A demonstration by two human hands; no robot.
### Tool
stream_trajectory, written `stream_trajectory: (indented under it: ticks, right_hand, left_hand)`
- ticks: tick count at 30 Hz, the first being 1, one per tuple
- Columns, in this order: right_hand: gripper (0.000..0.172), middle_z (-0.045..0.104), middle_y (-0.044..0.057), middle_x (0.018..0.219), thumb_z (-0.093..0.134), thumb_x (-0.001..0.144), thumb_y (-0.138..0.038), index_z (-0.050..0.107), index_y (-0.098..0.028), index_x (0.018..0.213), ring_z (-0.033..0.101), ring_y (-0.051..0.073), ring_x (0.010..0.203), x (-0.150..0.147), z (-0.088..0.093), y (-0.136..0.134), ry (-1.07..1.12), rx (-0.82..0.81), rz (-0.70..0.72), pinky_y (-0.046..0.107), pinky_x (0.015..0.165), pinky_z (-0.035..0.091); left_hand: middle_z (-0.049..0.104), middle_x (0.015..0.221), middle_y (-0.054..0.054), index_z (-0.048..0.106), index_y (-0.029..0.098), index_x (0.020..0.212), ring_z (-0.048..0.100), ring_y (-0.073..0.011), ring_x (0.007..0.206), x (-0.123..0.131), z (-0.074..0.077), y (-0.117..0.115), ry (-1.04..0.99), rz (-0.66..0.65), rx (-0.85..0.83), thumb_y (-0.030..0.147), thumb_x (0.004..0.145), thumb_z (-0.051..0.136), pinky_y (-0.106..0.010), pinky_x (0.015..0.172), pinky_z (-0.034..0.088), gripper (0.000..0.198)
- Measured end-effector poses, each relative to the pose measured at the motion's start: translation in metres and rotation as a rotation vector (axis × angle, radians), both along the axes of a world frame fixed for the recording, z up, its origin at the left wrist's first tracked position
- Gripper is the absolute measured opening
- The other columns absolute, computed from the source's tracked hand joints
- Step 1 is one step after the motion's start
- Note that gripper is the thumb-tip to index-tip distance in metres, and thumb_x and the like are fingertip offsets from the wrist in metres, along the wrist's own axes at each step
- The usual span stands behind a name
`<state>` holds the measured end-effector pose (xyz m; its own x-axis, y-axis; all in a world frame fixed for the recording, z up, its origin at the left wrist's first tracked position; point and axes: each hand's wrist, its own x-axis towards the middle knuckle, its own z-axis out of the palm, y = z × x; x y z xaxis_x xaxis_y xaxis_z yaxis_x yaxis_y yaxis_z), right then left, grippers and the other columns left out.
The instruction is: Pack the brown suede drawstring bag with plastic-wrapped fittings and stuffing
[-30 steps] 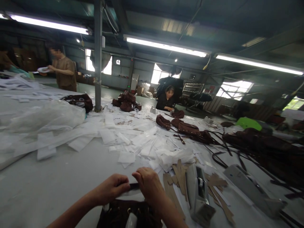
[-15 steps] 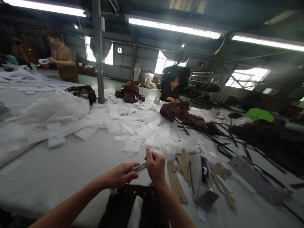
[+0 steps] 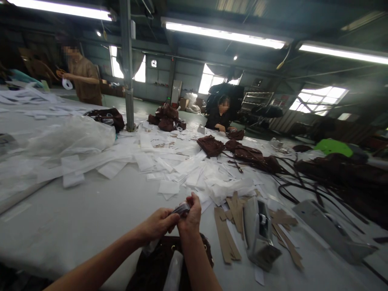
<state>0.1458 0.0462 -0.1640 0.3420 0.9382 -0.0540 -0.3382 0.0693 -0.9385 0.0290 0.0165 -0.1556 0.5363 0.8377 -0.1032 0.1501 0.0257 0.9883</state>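
Both my hands are together just above a dark brown bag (image 3: 151, 264) with brass eyelets, at the bottom centre of the head view. My left hand (image 3: 156, 225) pinches a narrow dark strip wrapped in clear film (image 3: 182, 208) between thumb and fingers. On the strip's other end, my right hand (image 3: 191, 214) is closed, its fingers curled upward. A whitish plastic-wrapped piece (image 3: 173, 268) lies down the front of the bag. My right forearm covers part of the bag.
Right of my hands are brown paper strips (image 3: 224, 238) and a grey tape dispenser (image 3: 260, 234), with another dispenser (image 3: 330, 230) beyond. White sheets (image 3: 188, 165) and brown bags (image 3: 251, 153) are scattered ahead. A co-worker (image 3: 222, 115) sits across the table; another person (image 3: 85, 76) stands at left.
My right hand has turned and moved slightly down and left, closer to my left hand. The strip now bends between them. Across the table, a brown bag has shifted.
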Motion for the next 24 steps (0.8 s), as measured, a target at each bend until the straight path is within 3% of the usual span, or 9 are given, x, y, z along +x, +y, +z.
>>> stream_trajectory:
  ticks: [5,10,14,16,19,21,24]
  right_hand:
    - [0.06,0.047,-0.006,0.054,0.042,0.078,-0.074,0.06,-0.017,0.087,0.047,0.011,0.044,-0.006,0.0,-0.011,-0.032,0.03,0.027,0.023,0.045,0.037]
    - [0.067,0.057,-0.001,0.065,0.047,0.078,-0.074,0.064,-0.014,0.101,0.054,0.014,0.059,-0.001,-0.004,-0.024,-0.197,0.082,0.145,0.027,0.059,0.045]
    - [0.053,0.064,0.006,0.092,0.059,0.075,-0.067,0.068,-0.02,0.099,0.057,0.022,0.093,0.011,-0.005,-0.031,-0.365,0.112,0.139,0.035,0.088,0.044]
    - [0.042,0.063,0.006,0.096,0.064,0.074,-0.061,0.071,-0.023,0.092,0.054,0.024,0.099,0.016,-0.003,-0.035,-0.418,0.102,0.134,0.035,0.093,0.04]
    - [0.033,0.061,0.002,0.073,0.065,0.075,-0.054,0.07,-0.021,0.075,0.055,0.019,0.074,0.019,-0.002,-0.041,-0.396,0.052,0.211,0.03,0.071,0.046]
    - [0.034,0.055,-0.001,0.058,0.066,0.075,-0.051,0.067,-0.018,0.066,0.048,0.013,0.053,0.018,-0.003,-0.045,-0.319,0.01,0.299,0.024,0.052,0.041]
    - [0.036,0.052,-0.003,0.053,0.069,0.072,-0.05,0.067,-0.014,0.068,0.041,0.007,0.044,0.011,-0.005,-0.05,-0.152,-0.052,0.353,0.02,0.043,0.032]
  left_hand:
    - [0.035,0.05,0.009,0.045,0.019,0.067,0.025,-0.0069,0.044,-0.002,-0.004,0.001,-0.098,0.089,-0.042,0.068,0.078,0.047,-0.023,0.042,0.019,0.051]
    - [0.036,0.044,0.009,0.046,0.019,0.062,0.024,-0.0057,0.036,-0.007,-0.013,0.008,-0.114,0.124,-0.099,0.068,0.078,0.049,-0.022,0.037,0.014,0.052]
    - [0.031,0.038,0.01,0.049,0.018,0.06,0.024,-0.0059,0.034,-0.008,-0.018,0.011,-0.132,0.131,-0.102,0.069,0.076,0.052,-0.022,0.036,0.013,0.053]
    - [0.032,0.039,0.01,0.05,0.018,0.06,0.024,-0.0057,0.034,-0.008,-0.019,0.011,-0.151,0.129,-0.106,0.068,0.075,0.054,-0.022,0.036,0.014,0.053]
    - [0.036,0.043,0.009,0.05,0.017,0.062,0.024,-0.0046,0.035,-0.008,-0.019,0.011,-0.193,0.13,-0.129,0.066,0.074,0.058,-0.021,0.036,0.014,0.051]
    - [0.037,0.046,0.009,0.048,0.018,0.064,0.023,-0.004,0.035,-0.008,-0.019,0.009,-0.23,0.128,-0.155,0.064,0.074,0.059,-0.021,0.036,0.014,0.049]
    - [0.038,0.05,0.009,0.047,0.018,0.069,0.023,-0.0039,0.038,-0.008,-0.017,0.006,-0.289,0.115,-0.192,0.061,0.077,0.059,-0.02,0.038,0.015,0.045]
